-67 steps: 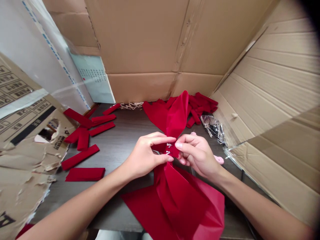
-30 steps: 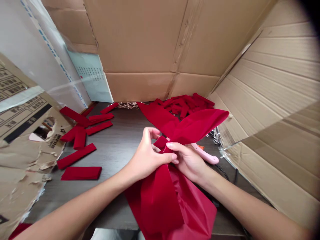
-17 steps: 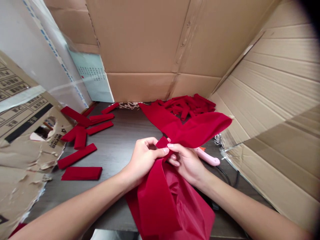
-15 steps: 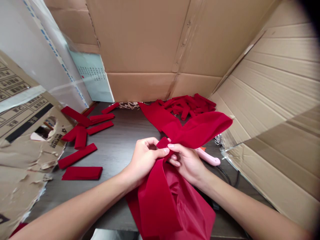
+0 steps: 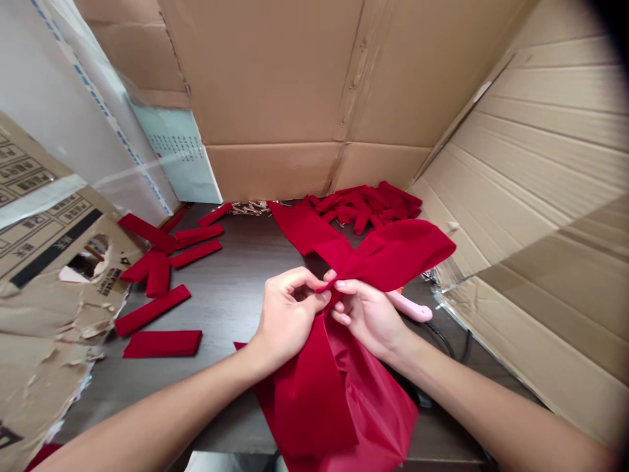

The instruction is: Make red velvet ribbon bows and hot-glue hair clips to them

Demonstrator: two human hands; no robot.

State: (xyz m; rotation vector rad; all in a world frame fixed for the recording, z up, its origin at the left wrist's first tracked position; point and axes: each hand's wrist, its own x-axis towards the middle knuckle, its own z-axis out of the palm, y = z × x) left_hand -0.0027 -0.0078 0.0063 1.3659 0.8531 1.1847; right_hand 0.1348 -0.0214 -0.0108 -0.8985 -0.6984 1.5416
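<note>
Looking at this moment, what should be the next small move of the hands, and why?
I would suggest the left hand press the small red fold flat, while the right hand supports the red fabric. The fold seems raised where both hands pinch, and the fabric narrows there, spreading wider above and below.

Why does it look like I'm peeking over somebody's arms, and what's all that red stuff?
There's no robot here, just a person's bare hands. One camera worn on their head looks forward and down, so you see what they see. The left hand and right hand pinch the gathered middle of some red cloth. On the dark table lie red strips to the left, a red pile at the back, small metal pieces, and a pink handle, partly hidden. Cardboard stands behind.
</note>
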